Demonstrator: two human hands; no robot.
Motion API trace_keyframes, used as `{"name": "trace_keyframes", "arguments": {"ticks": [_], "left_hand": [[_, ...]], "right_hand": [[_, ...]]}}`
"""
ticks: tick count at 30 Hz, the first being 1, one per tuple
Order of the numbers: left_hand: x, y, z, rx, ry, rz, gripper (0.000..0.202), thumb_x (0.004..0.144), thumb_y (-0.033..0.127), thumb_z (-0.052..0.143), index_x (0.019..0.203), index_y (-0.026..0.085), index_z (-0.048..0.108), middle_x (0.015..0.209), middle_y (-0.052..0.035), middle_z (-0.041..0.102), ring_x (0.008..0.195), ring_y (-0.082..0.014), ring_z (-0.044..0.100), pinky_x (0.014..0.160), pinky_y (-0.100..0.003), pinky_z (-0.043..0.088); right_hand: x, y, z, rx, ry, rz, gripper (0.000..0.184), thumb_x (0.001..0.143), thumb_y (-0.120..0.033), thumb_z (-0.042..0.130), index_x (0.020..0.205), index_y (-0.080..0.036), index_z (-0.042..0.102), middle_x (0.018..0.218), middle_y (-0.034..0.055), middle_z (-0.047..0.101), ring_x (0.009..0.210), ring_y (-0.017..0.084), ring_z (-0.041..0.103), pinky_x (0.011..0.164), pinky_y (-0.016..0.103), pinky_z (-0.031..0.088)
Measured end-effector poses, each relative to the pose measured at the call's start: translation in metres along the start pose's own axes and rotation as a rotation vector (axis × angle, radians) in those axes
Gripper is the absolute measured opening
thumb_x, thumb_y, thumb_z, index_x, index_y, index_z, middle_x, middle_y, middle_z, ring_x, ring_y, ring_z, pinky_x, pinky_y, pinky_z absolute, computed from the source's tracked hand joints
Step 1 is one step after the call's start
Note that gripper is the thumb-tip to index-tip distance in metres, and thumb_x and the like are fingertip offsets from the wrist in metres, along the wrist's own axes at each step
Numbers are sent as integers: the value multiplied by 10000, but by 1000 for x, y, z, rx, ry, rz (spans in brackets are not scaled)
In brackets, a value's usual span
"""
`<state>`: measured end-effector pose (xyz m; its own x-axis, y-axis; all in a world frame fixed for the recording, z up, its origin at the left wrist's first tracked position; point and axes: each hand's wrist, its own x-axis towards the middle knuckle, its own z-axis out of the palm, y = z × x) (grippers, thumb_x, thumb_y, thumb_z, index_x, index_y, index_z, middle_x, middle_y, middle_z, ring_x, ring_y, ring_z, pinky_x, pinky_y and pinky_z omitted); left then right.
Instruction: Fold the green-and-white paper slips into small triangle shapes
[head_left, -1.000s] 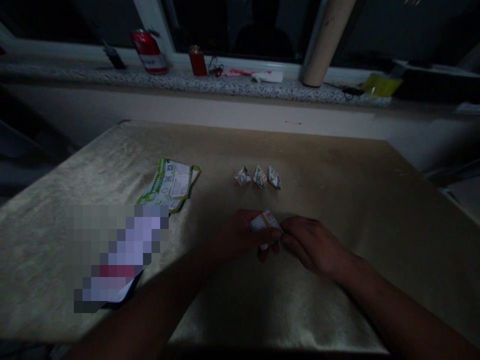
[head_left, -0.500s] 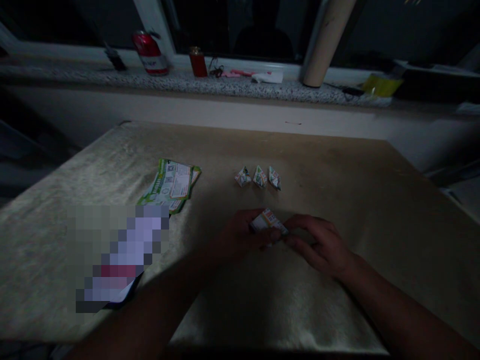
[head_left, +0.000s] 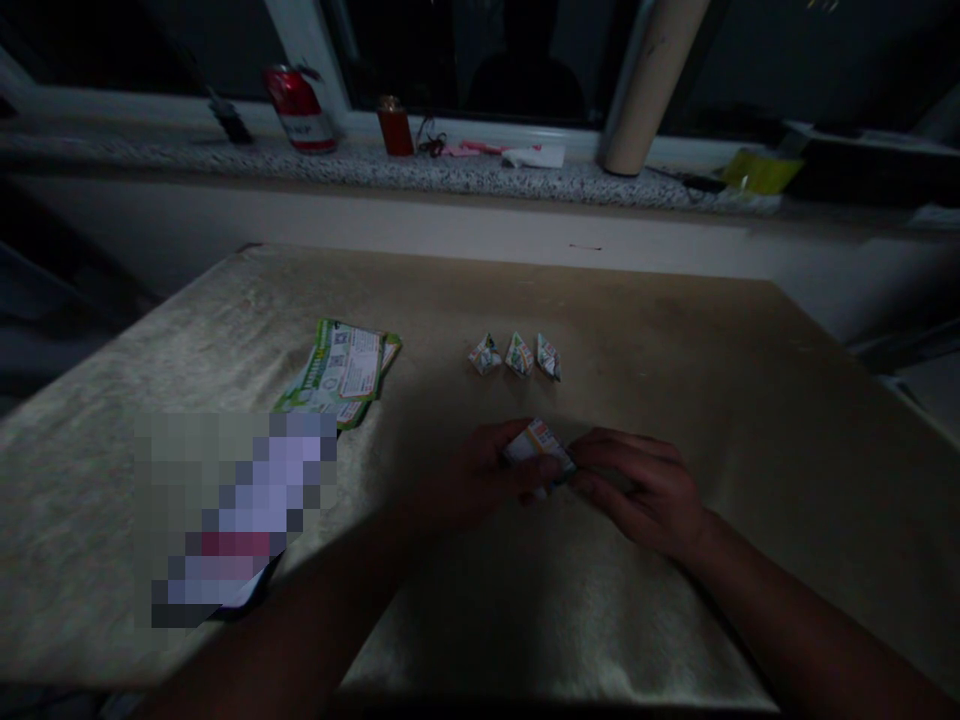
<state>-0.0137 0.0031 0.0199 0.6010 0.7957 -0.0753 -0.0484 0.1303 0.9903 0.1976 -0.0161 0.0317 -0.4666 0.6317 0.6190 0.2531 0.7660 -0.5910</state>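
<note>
Both my hands meet over the middle of the tan table (head_left: 675,330). My left hand (head_left: 480,480) is closed on a small folded paper piece (head_left: 536,445) with orange and white print. My right hand (head_left: 637,490) pinches the same piece from its right side, fingers curled. Three small folded paper triangles (head_left: 516,355) lie in a row just beyond my hands. To the left lies a stack of green and white printed slips (head_left: 341,370).
A blurred-out flat object (head_left: 240,510) lies at the near left of the table. Beyond the table a speckled windowsill (head_left: 420,170) carries a red can (head_left: 298,105), a small red bottle (head_left: 394,125), a cardboard tube (head_left: 645,90), yellow tape (head_left: 761,170) and scraps.
My right hand's fingers have shifted a little along the folded paper piece, which has turned slightly between my hands. Everything else on the table is as before.
</note>
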Motion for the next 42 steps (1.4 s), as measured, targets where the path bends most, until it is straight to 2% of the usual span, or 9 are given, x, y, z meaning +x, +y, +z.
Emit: {"name": "trace_keyframes", "arguments": {"ticks": [3,6,10,16,22,27,30,35,42], "left_hand": [[-3,4,1,15,18,68,349,811,422,729,994,168,574,773,19,581,668,-99,533,604,-212,432],[-5,11,-2,35,3,161,534,763,332,778,1205,204,507,927,-9,616,803,-135,593,709,-248,476],[-7,16,-9,257,-113,125,375,705,325,825,973,167,614,899,-14,621,820,-143,576,742,-260,465],[-9,13,-9,368,-255,-18,470,614,376,878,966,182,634,857,6,639,777,-144,572,704,-266,466],[-6,15,-3,269,-156,-81,271,717,338,812,818,149,646,728,24,613,670,-103,544,630,-222,433],[-8,17,1,330,-5,27,281,846,407,684,764,141,642,624,35,560,567,-78,495,537,-193,369],[-10,17,4,442,83,98,306,874,434,648,776,145,654,584,46,526,519,-70,457,493,-190,321],[-12,16,10,526,140,214,220,919,349,595,880,156,693,669,22,620,567,-77,522,539,-191,372],[-11,14,14,566,226,261,232,932,329,571,818,160,681,611,16,603,582,-95,538,552,-200,387]], "right_hand": [[2,-3,0,59,21,44,118,904,-115,611,982,-174,676,822,80,714,725,172,696,629,286,568],[2,-2,-1,106,24,85,99,896,-119,598,917,-176,676,772,64,695,690,162,678,615,276,544],[-2,3,-3,137,-58,115,98,889,-153,582,826,-173,654,697,44,656,612,143,624,564,256,481],[-5,6,-1,177,-107,185,178,926,-221,556,778,-173,645,650,22,633,576,125,585,552,243,449],[-2,3,1,198,-62,214,174,925,-218,606,767,-168,661,658,28,646,582,125,596,556,245,460],[1,2,-2,215,22,172,57,885,-196,671,877,-174,723,749,62,715,658,158,676,586,260,534],[2,1,-3,168,67,132,102,861,-152,688,937,-186,747,819,74,747,723,175,714,631,274,576],[2,0,-1,66,142,89,146,825,-95,720,930,-185,768,856,77,761,750,173,735,662,267,603],[3,-1,3,78,180,144,100,822,-125,729,881,-197,764,842,66,765,737,175,736,637,275,609]]}}
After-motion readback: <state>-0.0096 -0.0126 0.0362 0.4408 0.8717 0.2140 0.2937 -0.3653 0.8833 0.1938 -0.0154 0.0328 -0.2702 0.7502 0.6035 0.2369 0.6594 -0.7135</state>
